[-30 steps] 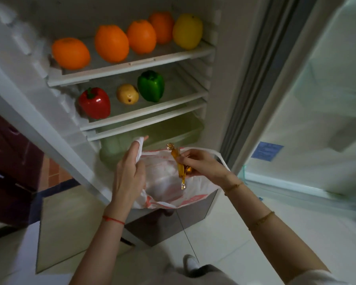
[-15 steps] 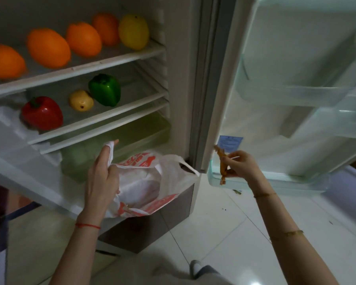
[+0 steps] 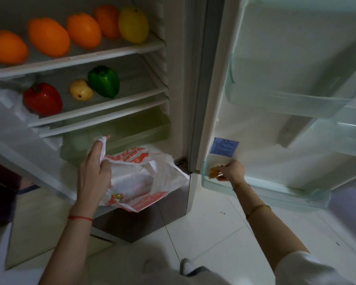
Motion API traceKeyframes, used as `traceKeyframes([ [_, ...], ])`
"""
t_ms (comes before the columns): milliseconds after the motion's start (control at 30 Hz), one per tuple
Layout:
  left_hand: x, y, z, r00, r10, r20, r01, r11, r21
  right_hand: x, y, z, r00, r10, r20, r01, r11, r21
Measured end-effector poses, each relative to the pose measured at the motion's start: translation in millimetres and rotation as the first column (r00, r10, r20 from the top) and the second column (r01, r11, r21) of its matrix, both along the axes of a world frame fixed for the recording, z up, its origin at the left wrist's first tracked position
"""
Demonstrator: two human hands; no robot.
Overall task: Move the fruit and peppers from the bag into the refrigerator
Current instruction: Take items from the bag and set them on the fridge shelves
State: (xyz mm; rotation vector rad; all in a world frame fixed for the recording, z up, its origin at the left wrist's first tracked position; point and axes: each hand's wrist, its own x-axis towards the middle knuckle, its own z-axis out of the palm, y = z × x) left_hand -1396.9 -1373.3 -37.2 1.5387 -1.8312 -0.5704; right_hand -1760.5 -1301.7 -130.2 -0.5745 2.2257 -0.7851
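Note:
My left hand (image 3: 95,171) grips the rim of a white and orange plastic bag (image 3: 150,179), which hangs open in front of the fridge's bottom drawer. A small yellow wrapped item (image 3: 118,196) lies inside the bag. My right hand (image 3: 231,170) holds a thin orange-yellow pepper (image 3: 213,173) down inside the lowest door bin (image 3: 255,191). On the top shelf sit several oranges (image 3: 48,37) and a yellow fruit (image 3: 133,25). The shelf below holds a red pepper (image 3: 42,99), a small yellow fruit (image 3: 80,92) and a green pepper (image 3: 104,81).
The fridge door stands open to the right, with a translucent upper door bin (image 3: 292,103). A greenish crisper drawer (image 3: 136,128) sits under the shelves. White tiled floor (image 3: 214,233) lies below; my shoe (image 3: 186,266) shows at the bottom. A brown cabinet (image 3: 0,182) stands at the left.
My right hand has carried the thin orange-yellow pepper out of the bag, rightward, and lowered it into the lowest door bin. My left hand has kept hold of the bag.

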Motion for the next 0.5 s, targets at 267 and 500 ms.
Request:
traceKeyframes([
  [267, 8, 7, -2, 0.995, 0.085, 0.048, -0.085, 0.996, -0.005, 7, 1, -14, 0.989, 0.118, -0.091, -0.109, 0.990, 0.094],
  [500, 15, 8, -3, 0.994, 0.103, 0.046, -0.102, 0.995, -0.022, 0, 3, 2, 0.950, 0.273, -0.154, -0.235, 0.945, 0.226],
])
